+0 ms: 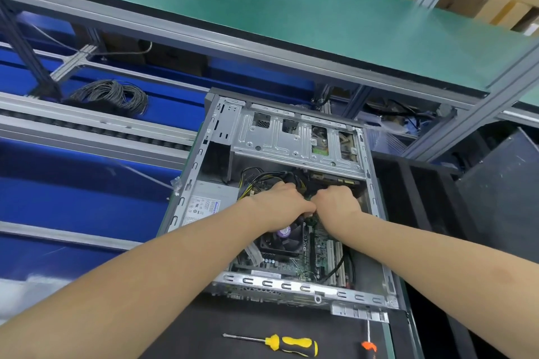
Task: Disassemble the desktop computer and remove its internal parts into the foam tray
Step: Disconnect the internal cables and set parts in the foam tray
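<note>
A long green shelf (291,17) runs overhead, beyond the computer case (376,172). The case lies on its side with the panel off, on a black mat (204,326) at the bench's near edge. Just right of the case stands a black divided tray (423,213). Inside the case, a silver drive cage (297,137) fills the far end, a grey power supply (210,201) sits against the left wall, and the green motherboard (318,245) with its black cooler fan (280,237) covers the near half. Far left of the case lies a coil of grey wire (113,95).

Both hands reach into the middle of the case, side by side and touching. The left hand (280,198) is beside yellow-and-black cables (262,178); the right hand (338,201) is near the right wall. Their fingers bend down out of sight, so I cannot tell what they pinch.

In front of the case lie a yellow-handled screwdriver (280,344) and an orange-handled screwdriver (369,341).
</note>
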{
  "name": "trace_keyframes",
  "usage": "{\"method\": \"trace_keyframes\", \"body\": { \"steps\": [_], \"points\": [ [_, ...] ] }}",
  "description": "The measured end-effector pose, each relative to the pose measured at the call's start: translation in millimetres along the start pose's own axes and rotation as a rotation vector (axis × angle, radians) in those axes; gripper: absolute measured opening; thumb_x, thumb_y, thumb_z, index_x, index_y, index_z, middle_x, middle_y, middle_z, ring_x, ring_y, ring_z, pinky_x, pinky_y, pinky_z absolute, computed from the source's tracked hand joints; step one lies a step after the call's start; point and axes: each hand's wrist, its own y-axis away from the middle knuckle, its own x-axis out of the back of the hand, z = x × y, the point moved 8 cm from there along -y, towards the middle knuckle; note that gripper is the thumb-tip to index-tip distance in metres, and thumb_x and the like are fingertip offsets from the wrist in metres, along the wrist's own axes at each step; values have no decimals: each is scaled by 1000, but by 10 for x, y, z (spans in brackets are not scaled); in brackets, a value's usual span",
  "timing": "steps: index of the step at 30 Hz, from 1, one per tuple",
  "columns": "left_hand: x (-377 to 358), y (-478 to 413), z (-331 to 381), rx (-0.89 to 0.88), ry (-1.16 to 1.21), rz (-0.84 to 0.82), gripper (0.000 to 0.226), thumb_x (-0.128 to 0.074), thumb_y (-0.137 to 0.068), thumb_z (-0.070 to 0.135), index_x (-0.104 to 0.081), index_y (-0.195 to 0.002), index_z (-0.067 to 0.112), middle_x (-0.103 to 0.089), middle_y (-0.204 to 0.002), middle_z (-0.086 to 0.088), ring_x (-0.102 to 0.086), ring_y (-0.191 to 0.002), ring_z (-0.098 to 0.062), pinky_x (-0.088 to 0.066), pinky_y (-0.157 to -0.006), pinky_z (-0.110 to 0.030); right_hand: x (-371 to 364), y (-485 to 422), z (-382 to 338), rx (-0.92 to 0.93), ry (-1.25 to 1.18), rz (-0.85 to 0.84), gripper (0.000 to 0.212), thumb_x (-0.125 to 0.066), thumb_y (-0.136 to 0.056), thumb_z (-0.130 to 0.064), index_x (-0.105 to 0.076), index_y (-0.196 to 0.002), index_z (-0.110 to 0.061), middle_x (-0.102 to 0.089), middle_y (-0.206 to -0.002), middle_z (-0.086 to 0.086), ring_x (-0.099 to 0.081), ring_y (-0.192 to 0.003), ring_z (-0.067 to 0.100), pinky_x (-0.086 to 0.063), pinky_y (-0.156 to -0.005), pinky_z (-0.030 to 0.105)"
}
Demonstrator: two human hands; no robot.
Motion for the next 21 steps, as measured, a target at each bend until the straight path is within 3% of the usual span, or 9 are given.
{"method": "trace_keyframes", "body": {
  "steps": [5, 8, 12, 14, 17, 19, 21],
  "points": [
    [-18, 22, -15, -1, 42, -33, 60, -41, -82, -17, -52, -130, 17, -36, -75, 5, -37, -91, -28, -43, -90, -43, 34, 67, 26, 11, 38, -21, 19, -57, -93, -3, -60, -98, -21, -66, -110, 1, -64, -104, 23, -44, -68, 34],
    [-17, 50, -18, 6, 60, -52, 63, -43, -81, -17, -52, -133, 19, -36, -75, 5, -37, -91, -27, -43, -90, -42, 89, 114, 42, 77, 87, -46, 23, -59, -93, -2, -65, -109, -18, -67, -109, 2, -67, -98, 25, -47, -66, 35],
    [124, 140, -21, 28, 120, 8, 53, -49, -81, -15, -56, -122, 17, -58, -97, -4, -47, -99, -28, -41, -88, -38, 214, 237, 1, 90, 9, -51, 42, -51, -98, -5, -48, -139, -12, -66, -115, 6, -67, -103, 32, -44, -66, 39],
    [261, 203, -54, 69, 210, 91, 56, -50, -79, -16, -57, -122, 19, -61, -109, -6, -54, -102, -26, -47, -84, -41, 323, 308, 80, 37, -142, -26, 36, -47, -103, -13, -44, -140, -12, -62, -102, 6, -67, -94, 33, -46, -65, 40],
    [491, 342, -225, 213, 367, 218, 53, -47, -81, -16, -51, -117, 23, -61, -109, -4, -59, -87, -21, -50, -69, -38, 507, 404, 300, 13, -477, 3, 23, -44, -109, -32, -46, -120, -12, -62, -95, 9, -62, -83, 30, -55, -73, 43],
    [640, 420, -326, 274, 384, 267, 52, -49, -83, -14, -53, -118, 24, -61, -108, -2, -60, -87, -21, -49, -69, -36, 670, 477, 437, 21, -761, 51, 19, -43, -109, -36, -47, -110, -18, -69, -96, 8, -66, -83, 27, -56, -78, 43],
    [797, 489, -391, 313, 367, 300, 53, -50, -84, -13, -56, -122, 24, -60, -109, 0, -60, -92, -22, -46, -71, -33, 802, 541, 515, 44, -1042, 110, 15, -44, -108, -41, -50, -108, -27, -73, -81, 2, -72, -69, 19, -59, -69, 38]
  ]
}}
